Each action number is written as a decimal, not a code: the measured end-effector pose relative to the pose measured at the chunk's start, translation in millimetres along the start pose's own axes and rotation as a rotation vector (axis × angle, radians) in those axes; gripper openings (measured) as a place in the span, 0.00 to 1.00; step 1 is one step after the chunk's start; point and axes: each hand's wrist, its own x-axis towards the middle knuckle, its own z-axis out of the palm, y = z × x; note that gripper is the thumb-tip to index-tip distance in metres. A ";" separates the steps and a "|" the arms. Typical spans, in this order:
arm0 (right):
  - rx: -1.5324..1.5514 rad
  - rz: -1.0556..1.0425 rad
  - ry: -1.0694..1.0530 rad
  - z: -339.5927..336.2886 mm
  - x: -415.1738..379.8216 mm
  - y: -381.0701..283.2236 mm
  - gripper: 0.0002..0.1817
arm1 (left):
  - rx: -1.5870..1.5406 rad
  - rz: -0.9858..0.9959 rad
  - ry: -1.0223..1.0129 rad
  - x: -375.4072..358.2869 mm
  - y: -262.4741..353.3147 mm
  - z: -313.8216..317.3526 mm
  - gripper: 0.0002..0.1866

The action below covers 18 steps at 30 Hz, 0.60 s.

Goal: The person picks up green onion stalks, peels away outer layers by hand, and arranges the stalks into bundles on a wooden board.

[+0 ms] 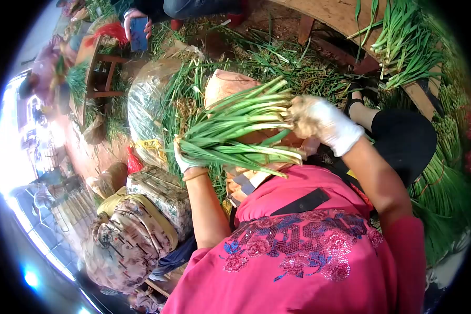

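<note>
A bunch of green onions (240,123) lies across my lap, its leaves to the left and pale stem ends to the right. My left hand (182,156), in a white glove, is closed round the leafy end, most of its fingers hidden behind the leaves. At the stem ends is my right hand (327,124), in a white glove with brown, soiled fingers. Its fingers look curled against the stems, slightly blurred. A pinkish rounded bundle (227,86) shows behind the bunch.
Loose green stalks (288,57) litter the floor ahead. More onions (408,47) rest on a wooden bench (329,10) at upper right. To the left stand a clear plastic-wrapped bundle (152,104) and a patterned bag (131,235). Another person's hand (133,18) holds a phone (138,34).
</note>
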 end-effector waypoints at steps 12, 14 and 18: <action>-0.305 0.159 0.096 -42.2 9.2 23.4 0.22 | -0.890 -0.287 -0.440 60.1 36.2 -50.2 0.14; -0.179 0.291 0.107 -7.9 11.9 23.9 0.17 | -0.636 -0.158 -0.503 30.9 25.3 14.5 0.13; -0.104 0.115 0.144 30.6 11.9 11.0 0.12 | -0.492 -0.075 -0.587 20.8 49.3 48.4 0.12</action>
